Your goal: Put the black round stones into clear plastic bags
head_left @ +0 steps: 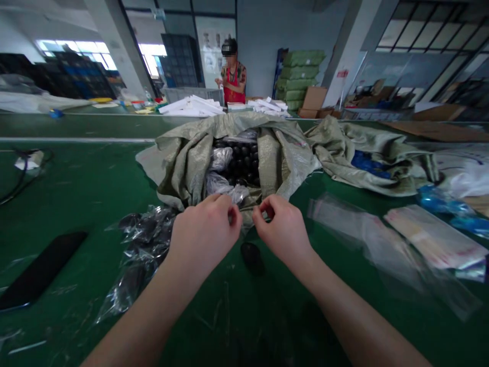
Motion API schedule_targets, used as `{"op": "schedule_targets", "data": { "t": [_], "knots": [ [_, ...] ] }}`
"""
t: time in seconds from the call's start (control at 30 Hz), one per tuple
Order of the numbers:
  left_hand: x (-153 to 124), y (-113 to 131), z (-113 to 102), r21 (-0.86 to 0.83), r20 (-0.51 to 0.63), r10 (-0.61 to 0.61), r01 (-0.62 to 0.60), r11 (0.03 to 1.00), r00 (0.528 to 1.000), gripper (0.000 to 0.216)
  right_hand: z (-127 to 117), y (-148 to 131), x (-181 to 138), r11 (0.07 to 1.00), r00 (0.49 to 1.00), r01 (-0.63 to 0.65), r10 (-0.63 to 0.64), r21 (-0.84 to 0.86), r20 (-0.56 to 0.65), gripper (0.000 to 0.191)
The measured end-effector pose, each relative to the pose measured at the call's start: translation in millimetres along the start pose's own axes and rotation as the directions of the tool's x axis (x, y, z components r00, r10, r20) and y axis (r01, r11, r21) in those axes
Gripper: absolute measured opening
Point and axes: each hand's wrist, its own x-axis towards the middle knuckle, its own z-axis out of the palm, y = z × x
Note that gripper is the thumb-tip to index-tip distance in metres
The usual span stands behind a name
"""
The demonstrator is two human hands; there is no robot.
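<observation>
The one view comes from a camera on the person's head; it looks forward and down across the green tabletop (95, 183), with the near edge of the picture close to the body; the forearms (153, 300) enter from below, so the left hand (206, 227) and right hand (284, 227) show large, near the centre; the woven sack (183, 168) lies just beyond them; farther off, a co-worker (235, 92) shows small near the top, facing the lens; pillars (116, 46) lean outward at either side.
</observation>
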Motion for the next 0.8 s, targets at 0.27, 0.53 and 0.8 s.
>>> {"op": "schedule_targets", "data": {
  "t": [0.27, 0.53, 0.8],
  "knots": [
    [2.0, -9.1, -8.4, -0.292, 0.148, 0.087, -0.041, 0.956, 0.985, 0.023, -10.7, -11.2, -2.3, 0.999, 1.000, 0.003, -0.002, 0.048, -0.008, 0.018],
    [-25.0, -1.9, -26.7, -0.357, -0.099, 0.079, -0.109, 0.928, 0.992, 0.021, -38.8, -32.9, -15.8, 0.992, 0.988, 0.108, -0.099, 0.067, -0.122, 0.017],
    [-34.3, -5.9, -29.2, -0.232, -0.288, 0.102, -0.173, 0.957, 0.952, 0.022, -46.5, -35.5, -15.5, 0.985, 0.966, 0.172, -0.165, 0.020, -0.199, 0.017]
  ]
}}
